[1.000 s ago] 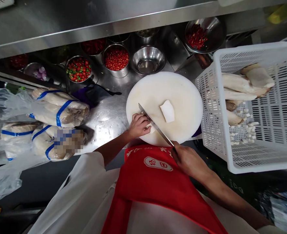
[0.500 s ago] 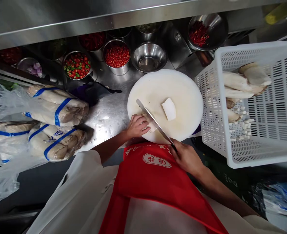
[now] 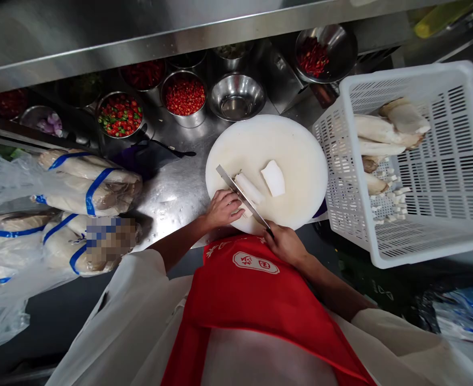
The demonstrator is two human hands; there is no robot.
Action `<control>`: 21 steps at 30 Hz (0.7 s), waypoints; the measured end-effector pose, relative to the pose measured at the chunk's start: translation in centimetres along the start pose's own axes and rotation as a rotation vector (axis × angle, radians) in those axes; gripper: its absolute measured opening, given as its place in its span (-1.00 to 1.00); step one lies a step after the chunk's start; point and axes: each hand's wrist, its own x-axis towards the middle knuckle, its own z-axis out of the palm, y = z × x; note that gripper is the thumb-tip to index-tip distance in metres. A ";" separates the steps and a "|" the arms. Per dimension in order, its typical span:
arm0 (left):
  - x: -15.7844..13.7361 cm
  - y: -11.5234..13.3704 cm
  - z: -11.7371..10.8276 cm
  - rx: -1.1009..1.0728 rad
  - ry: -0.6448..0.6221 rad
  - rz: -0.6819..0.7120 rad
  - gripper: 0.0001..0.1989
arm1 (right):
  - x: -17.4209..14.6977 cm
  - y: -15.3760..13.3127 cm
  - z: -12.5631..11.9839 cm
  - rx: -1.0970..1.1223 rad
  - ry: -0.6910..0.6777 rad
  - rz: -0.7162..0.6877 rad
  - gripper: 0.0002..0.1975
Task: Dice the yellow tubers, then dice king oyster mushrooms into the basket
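My right hand (image 3: 287, 244) grips the dark handle of a kitchen knife (image 3: 236, 188), whose blade slants across the left part of a round white cutting board (image 3: 301, 142). My left hand (image 3: 222, 208) is closed, fingers curled over a piece of king oyster mushroom at the blade's left side; most of that piece is hidden. On the other side of the blade lies a long pale mushroom slice (image 3: 249, 187). A thick white mushroom chunk (image 3: 273, 178) rests apart from the knife, near the board's middle.
Right of the board stands a white plastic basket (image 3: 375, 257) holding whole mushrooms and small cut pieces. Wrapped mushroom packs (image 3: 113, 185) lie at left. Behind are bowls of chopped chilies (image 3: 184, 96) and a steel bowl (image 3: 236, 102), under a steel shelf edge (image 3: 220, 37).
A long mushroom slice now shows on the right side of the blade. The knife and my right hand have shifted left. The whole view has moved slightly.
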 end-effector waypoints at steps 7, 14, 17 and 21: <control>0.0 1.6 -3.1 0.084 -0.019 0.071 -0.78 | -3.3 0.3 -0.5 0.168 0.286 -0.061 -0.52; 8.3 1.9 -8.5 0.118 0.025 0.041 -0.82 | -5.0 1.2 -2.0 0.328 0.387 0.050 -0.46; 12.9 1.7 -6.2 0.102 -0.262 0.144 -0.81 | -5.3 2.8 -2.0 0.264 0.425 0.213 -0.48; 15.5 2.0 -0.8 0.110 -0.484 0.280 -0.77 | -5.2 4.4 -2.8 0.113 0.325 0.317 -0.52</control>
